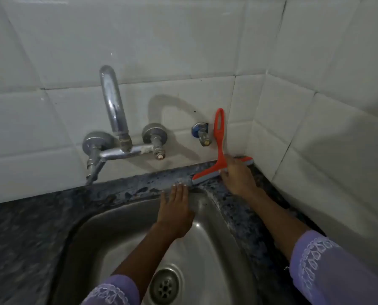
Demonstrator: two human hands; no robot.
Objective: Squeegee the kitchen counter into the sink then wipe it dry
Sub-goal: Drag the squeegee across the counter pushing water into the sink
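An orange squeegee (219, 137) with a grey blade stands on the dark speckled counter (139, 186) behind the sink's far right corner, its looped handle leaning up against the white wall tiles. My right hand (238, 177) grips it at the head, where handle and blade meet. My left hand (176, 211) lies flat with fingers together on the far rim of the steel sink (207, 245), fingertips touching the counter strip just left of the blade's end. It holds nothing.
A chrome wall tap (113, 111) with two valves hangs over the sink's back left. A small angle valve (202, 134) sticks out of the wall beside the squeegee handle. Tiled walls meet in a corner at right. The drain (165, 288) sits at the bottom.
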